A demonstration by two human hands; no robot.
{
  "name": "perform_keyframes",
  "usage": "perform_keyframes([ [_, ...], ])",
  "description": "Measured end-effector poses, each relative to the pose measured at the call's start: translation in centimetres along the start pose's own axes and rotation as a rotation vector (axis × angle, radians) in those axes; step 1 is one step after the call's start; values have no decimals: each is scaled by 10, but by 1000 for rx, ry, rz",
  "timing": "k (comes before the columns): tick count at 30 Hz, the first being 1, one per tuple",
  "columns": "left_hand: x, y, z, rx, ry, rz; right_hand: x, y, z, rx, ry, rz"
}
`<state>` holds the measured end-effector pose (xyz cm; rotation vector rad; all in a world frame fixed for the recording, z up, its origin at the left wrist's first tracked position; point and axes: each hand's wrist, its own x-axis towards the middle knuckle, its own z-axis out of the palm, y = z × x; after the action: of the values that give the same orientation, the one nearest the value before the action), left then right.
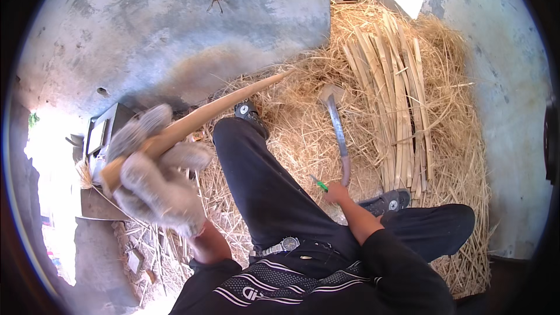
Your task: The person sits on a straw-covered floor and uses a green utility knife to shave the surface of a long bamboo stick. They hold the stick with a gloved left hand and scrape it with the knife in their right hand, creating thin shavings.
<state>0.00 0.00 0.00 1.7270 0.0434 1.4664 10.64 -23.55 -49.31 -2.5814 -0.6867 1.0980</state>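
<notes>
Closest to us is our left hand (157, 184), in a fuzzy grey work glove, wrapped tight around a long pale bamboo strip (216, 111) that runs up and right toward the grey concrete wall (175, 23). Straw (303, 134) covers the floor under our legs in black trousers, and a bundle of split bamboo slats (396, 99) lies on it off to the right. Our bare right hand (337, 192) grips the handle of a curved machete (337, 125), blade resting on the straw and pointing away from us. Something small and green (319, 184) sits just beside that hand; we can't tell what it is.
</notes>
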Motion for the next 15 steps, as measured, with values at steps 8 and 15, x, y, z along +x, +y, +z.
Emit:
perform_keyframes([
  [8,-19,-9,-1,-209,-122,-326,14,40,-92,601,-270,190],
  [15,7,8,-17,178,245,-146,-114,-16,-278,1177,452,-55],
])
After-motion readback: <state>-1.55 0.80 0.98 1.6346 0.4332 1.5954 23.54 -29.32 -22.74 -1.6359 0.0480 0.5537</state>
